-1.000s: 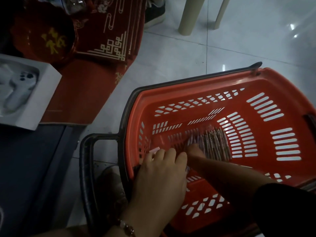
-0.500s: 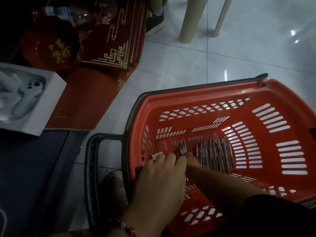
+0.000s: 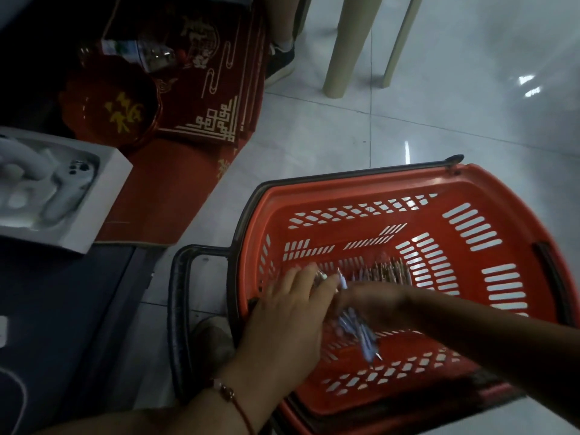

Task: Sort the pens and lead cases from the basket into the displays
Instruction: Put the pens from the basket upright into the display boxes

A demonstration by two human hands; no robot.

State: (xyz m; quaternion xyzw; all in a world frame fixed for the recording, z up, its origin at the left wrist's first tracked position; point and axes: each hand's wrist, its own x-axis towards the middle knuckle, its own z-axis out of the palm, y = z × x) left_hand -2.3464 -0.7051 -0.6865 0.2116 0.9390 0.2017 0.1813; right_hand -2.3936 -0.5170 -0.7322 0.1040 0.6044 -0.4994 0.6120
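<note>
Orange basket [image 3: 470,196] on pale floor, row of pens [image 3: 389,273] on its bottom. Right hand [image 3: 373,304] inside, curled round blurred pen bundle [image 3: 361,334]; left hand [image 3: 292,312] beside, fingers straight. Loose clutch, risks spilling pens back in.

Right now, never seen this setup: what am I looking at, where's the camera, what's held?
No machine here: a person works with two bare hands, filmed by one wide-angle camera on their head, looking down. An orange shopping basket sits on a pale tiled floor. Both hands reach into it. The right hand holds a blurred bundle of pens lifted off the bottom; the left hand is beside it, its grip unclear. A row of pens lies on the basket bottom. At left are a red mat and a white box.
</note>
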